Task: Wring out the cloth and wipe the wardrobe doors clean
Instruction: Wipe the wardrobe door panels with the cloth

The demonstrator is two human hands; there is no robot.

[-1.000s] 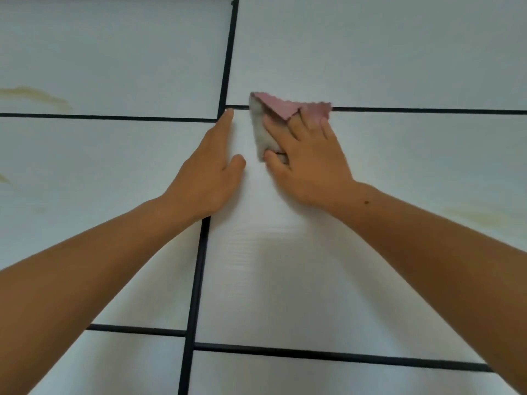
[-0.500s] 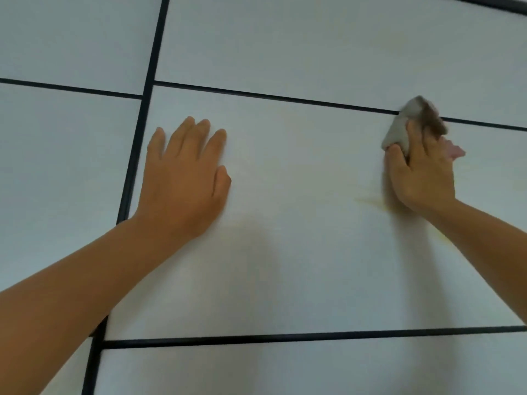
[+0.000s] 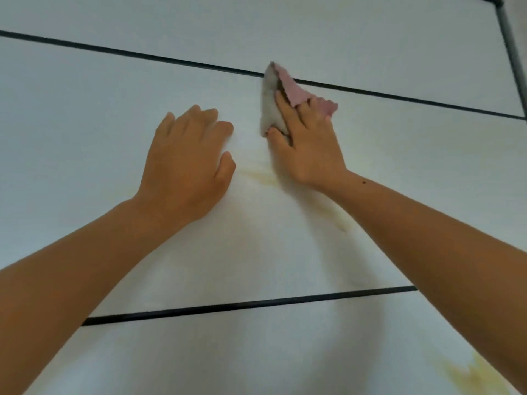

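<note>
- Pink on one face and grey on the other, one cloth (image 3: 269,109), folded, flat against the door (image 3: 99,124) under the right hand (image 3: 309,149).
- Right hand: four fingers straight and slightly apart, pressing the cloth to the white face; thumb at the cloth's lower corner; fingertips hidden under a pink flap folded back over them.
- Top corner of the cloth lying across the upper black strip (image 3: 142,55).
- Left hand (image 3: 185,166): flat on the door just beside the right hand, apart from the cloth; fingers close together and a little bent, thumb out to the side; nothing held.
- Two hands, two bare forearms, left (image 3: 71,266) and right (image 3: 442,238), rising from the lower corners of the view.
- Two black strips in all, the upper one and a lower one (image 3: 242,305), cutting the white face into three panels; both hands on the middle panel.
- Three yellowish stains: one (image 3: 261,178) between the two hands, touching the heel of the right hand; one (image 3: 340,222) beside the right forearm and partly hidden by it; one (image 3: 479,376), larger, at the bottom right on the lowest panel.
- One dark upright rail (image 3: 512,49) at the top right edge, well apart from both hands.
- Left end of the lower strip covered by the left forearm, right end by the right forearm.
</note>
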